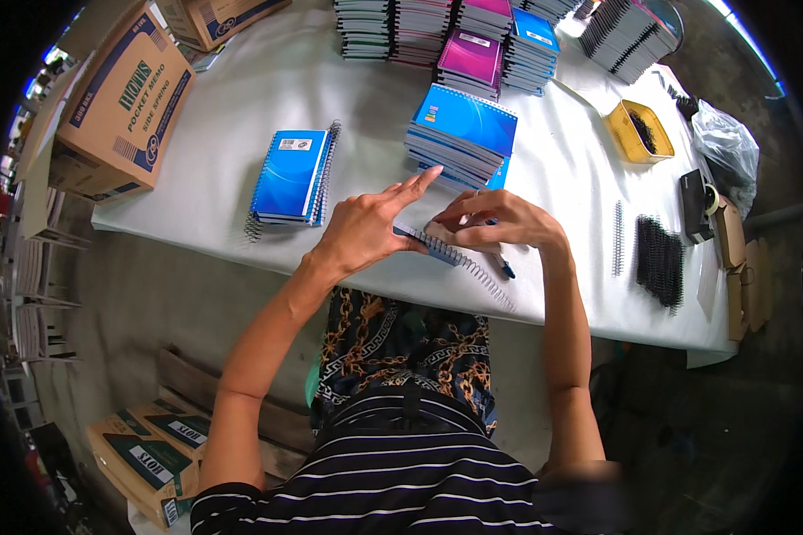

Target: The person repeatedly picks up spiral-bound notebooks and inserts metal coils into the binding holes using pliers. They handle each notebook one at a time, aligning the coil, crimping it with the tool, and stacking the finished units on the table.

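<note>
A small blue notebook [442, 253] stands at the table's near edge with its punched spine up. My left hand [359, 234] grips its left end between thumb and fingers, the index finger stretched away from it. My right hand [501, 219] is closed in a pinch at the spine, on a wire spiral coil [484, 279]. The coil runs part way along the holes, and its loose end trails off to the right over the edge. Below my right fingers a dark-tipped slim tool [507, 267] shows in part; its kind is hidden.
A stack of blue notebooks [462, 125] stands just beyond my hands. Coil-bound notebooks [290, 174] lie to the left near a cardboard box [127, 102]. On the right are black coils [659, 263], a single coil [618, 237], a yellow tub [629, 143] and a plastic bag [725, 147].
</note>
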### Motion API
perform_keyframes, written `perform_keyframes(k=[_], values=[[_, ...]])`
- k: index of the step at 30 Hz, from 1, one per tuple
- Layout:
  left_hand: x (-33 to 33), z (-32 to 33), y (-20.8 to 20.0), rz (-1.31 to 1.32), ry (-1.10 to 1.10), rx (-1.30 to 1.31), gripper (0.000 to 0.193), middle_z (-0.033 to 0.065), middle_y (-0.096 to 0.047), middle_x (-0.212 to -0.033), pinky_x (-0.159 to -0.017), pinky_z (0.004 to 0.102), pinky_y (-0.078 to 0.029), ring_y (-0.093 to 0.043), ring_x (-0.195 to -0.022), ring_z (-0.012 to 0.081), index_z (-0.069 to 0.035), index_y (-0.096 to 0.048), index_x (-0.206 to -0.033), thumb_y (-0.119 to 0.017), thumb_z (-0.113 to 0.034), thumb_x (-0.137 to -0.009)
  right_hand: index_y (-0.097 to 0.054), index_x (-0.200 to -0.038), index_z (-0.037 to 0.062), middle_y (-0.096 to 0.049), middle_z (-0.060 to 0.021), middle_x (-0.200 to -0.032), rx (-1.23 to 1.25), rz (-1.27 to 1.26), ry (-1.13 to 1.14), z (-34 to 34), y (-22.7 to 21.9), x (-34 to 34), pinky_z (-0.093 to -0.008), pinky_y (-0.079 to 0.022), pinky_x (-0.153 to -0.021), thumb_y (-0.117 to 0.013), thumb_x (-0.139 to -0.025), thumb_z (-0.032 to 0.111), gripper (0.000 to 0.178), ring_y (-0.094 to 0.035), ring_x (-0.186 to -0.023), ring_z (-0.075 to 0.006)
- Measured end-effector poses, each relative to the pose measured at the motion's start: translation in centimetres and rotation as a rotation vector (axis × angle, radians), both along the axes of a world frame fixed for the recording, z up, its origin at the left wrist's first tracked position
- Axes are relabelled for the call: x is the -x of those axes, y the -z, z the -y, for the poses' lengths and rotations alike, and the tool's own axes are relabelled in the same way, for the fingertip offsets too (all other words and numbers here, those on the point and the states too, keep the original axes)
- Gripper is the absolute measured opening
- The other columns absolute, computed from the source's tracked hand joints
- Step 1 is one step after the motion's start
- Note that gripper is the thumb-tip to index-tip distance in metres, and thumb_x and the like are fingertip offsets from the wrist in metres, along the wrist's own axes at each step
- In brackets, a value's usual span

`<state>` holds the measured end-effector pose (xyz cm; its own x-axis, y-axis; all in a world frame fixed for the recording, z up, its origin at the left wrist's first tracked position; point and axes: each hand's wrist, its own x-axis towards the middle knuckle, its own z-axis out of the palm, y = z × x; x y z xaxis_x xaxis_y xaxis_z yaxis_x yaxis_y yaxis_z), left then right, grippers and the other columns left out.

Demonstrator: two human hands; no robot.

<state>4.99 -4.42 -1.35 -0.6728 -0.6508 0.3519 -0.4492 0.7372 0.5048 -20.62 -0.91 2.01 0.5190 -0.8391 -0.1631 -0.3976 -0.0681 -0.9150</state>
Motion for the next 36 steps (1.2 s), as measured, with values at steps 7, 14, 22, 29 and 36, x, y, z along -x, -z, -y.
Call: perform_keyframes(k=[7,14,22,29,36], values=[[-0.8,0.5,2.1,-0.335,0.021,-0.366,0.113,0.0127,-0.061,-0.129,-0.07,0.0356,-0.054,-0.068,-0.103,0.0262,-0.032,-0.024,-0.153,-0.088,-0.024,-0.06,-0.071,-0.114,0.0039,-0.068,-0.0116,-0.114,-0.03,-0.179,0.006,1.2,-0.3,-1.4,-0.0392,-0.047,-0.094,-0.073,-0.074,0.048,0.06,-0.063,-0.104,-0.0263],[-1.3,0.2,2.5,-0.399,0.004,-0.536,0.105,0.0087,-0.061,-0.132,-0.085,0.0333,-0.054,-0.062,-0.115,0.0222,-0.027,-0.028,-0.152,-0.085,-0.014,-0.065,-0.07,-0.113,0.0009,-0.067,-0.0157,-0.113,-0.017,-0.105,0.005,1.8,-0.2,-1.7,-0.0389,-0.047,-0.095,-0.073,-0.076,0.044,0.057,-0.062,-0.104,-0.0275],[-1.3,0.0,2.7,-0.435,0.007,-0.527,0.1,0.0045,-0.059,-0.134,-0.092,0.0349,-0.056,-0.06,-0.119,0.0229,-0.019,-0.031,-0.151,-0.083,-0.011,-0.066,-0.071,-0.113,0.0036,-0.068,-0.012,-0.109,0.02,0.001,0.014,2.0,-0.4,-2.1,-0.0387,-0.05,-0.09,-0.069,-0.079,0.046,0.055,-0.064,-0.101,-0.0261],[-1.6,0.0,3.2,-0.452,-0.029,-0.619,0.099,0.0095,-0.061,-0.13,-0.089,0.0314,-0.054,-0.064,-0.11,0.0203,-0.02,-0.028,-0.152,-0.081,-0.028,-0.069,-0.071,-0.113,0.0062,-0.068,-0.0101,-0.107,0.123,0.0,-0.013,1.9,-0.3,-2.7,-0.0378,-0.053,-0.087,-0.071,-0.081,0.038,0.045,-0.064,-0.098,-0.0223],[-1.6,1.2,4.4,-0.481,0.255,-0.706,0.063,0.0041,-0.07,-0.119,-0.069,0.0234,-0.048,-0.057,-0.075,0.006,-0.014,-0.059,-0.134,-0.074,-0.042,-0.08,-0.071,-0.114,0.0074,-0.063,-0.0173,-0.118,0.161,-0.34,0.397,-4.5,-2.4,6.9,-0.0471,-0.046,-0.096,-0.075,-0.077,0.041,0.05,-0.059,-0.113,-0.0296]])
